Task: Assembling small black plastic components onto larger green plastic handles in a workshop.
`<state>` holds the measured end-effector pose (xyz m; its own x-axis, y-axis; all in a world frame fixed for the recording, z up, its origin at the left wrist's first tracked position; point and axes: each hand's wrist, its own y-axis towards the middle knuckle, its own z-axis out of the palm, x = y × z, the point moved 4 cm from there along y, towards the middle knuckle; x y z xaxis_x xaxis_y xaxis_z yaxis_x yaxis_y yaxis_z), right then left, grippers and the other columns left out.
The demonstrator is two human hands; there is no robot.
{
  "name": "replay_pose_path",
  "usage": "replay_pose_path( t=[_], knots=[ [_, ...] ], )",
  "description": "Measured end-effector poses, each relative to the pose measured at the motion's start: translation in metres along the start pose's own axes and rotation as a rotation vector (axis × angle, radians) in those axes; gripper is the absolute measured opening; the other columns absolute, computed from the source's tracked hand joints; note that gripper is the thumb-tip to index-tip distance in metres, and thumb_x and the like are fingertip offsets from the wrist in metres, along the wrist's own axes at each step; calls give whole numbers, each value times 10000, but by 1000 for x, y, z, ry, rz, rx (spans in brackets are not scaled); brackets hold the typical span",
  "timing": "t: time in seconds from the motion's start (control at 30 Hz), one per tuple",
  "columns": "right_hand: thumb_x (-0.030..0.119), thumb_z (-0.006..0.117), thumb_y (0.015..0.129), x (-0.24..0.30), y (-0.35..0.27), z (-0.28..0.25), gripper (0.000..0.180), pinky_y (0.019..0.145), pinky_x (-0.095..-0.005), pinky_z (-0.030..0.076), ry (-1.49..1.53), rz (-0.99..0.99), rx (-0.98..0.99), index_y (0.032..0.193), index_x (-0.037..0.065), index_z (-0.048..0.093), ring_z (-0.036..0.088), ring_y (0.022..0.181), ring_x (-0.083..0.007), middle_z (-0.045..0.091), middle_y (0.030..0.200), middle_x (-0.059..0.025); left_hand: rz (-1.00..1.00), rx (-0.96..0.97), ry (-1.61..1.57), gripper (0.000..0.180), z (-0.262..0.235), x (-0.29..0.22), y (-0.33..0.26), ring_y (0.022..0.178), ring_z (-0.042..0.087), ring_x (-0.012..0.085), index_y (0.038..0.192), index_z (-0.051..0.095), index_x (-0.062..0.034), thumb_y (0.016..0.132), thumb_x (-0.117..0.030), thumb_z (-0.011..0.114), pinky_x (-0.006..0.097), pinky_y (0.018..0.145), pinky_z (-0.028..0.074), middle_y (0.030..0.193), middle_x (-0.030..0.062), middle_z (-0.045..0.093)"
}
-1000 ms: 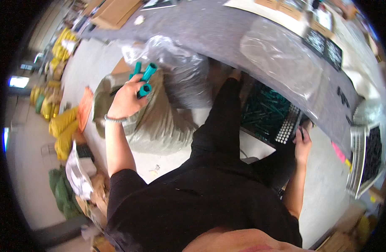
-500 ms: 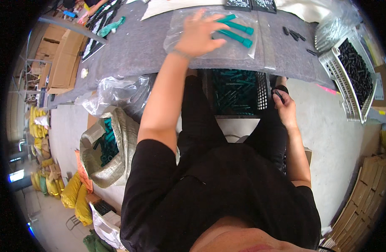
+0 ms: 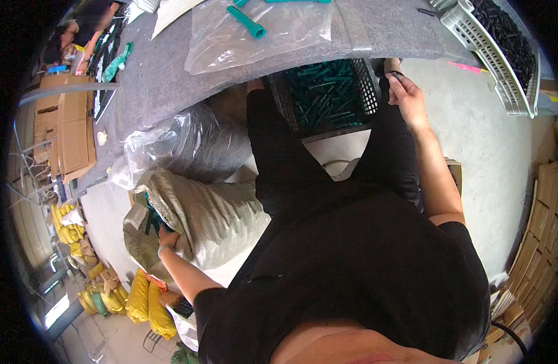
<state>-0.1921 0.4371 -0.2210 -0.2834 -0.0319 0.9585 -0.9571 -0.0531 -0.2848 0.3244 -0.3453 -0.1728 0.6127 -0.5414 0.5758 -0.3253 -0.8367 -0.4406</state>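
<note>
My left hand (image 3: 168, 238) reaches into the mouth of a woven sack (image 3: 212, 215), among green plastic tubes (image 3: 150, 219); its fingertips are hidden there. By my right knee, my right hand (image 3: 407, 100) is closed around a small black plastic piece (image 3: 396, 75), of which only the tip shows. On the grey-covered table a green tube (image 3: 247, 23) with a flared end lies on a clear plastic bag (image 3: 218, 51). Other green tubes are cut off by the upper edge.
A black crate (image 3: 367, 91) of green pieces stands under the table, between my legs. At the right is a white basket (image 3: 491, 64) full of black pieces. A clear plastic bundle (image 3: 176, 142) sits beside the sack. Another person's arm (image 3: 96, 39) shows at far left.
My left hand has left the tubes on the table and gone down into the sack. The view has shifted, so the table sits higher. My right hand keeps its hold near the knee.
</note>
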Motion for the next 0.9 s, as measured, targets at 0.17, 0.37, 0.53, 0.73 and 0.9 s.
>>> replay_pose_path(
  t=[0.17,0.37,0.53,0.73,0.9],
  knots=[
    [249,534,930,16,-16,5,276,558,-203,376,-97,-44,-3,1049,15,621,434,581,-55,478,646,47,-17,-75,-186,725,-12,-70,31,1195,475,346,1327,424,-111,670,-296,671,426,972,403,1267,199,514],
    [239,550,920,8,-23,3,266,545,-200,367,-122,-16,-29,1046,16,624,426,570,-53,481,633,48,-144,-62,-362,636,-12,-78,37,1150,507,351,1273,481,-107,683,-273,649,435,941,420,1216,197,548],
    [240,551,921,7,-20,-3,287,552,-200,373,-151,-18,-25,1085,14,616,434,582,-51,482,639,47,-277,-46,-510,565,-31,-77,25,1113,533,355,1229,529,-103,694,-254,630,443,915,434,1174,195,576],
    [258,584,896,-1,-10,-16,308,519,-211,391,-169,-58,-48,1062,0,618,462,556,-55,508,626,32,-102,-360,-383,410,-114,-135,-73,996,586,376,1080,629,-78,693,-207,585,451,839,465,1041,194,632],
    [251,578,902,-5,-3,-8,291,521,-206,395,-86,-64,2,1039,-2,621,458,558,-50,501,643,41,-188,-752,-295,276,-172,-83,-166,818,634,365,951,627,-88,680,-101,575,457,702,505,901,167,651]
  ],
)
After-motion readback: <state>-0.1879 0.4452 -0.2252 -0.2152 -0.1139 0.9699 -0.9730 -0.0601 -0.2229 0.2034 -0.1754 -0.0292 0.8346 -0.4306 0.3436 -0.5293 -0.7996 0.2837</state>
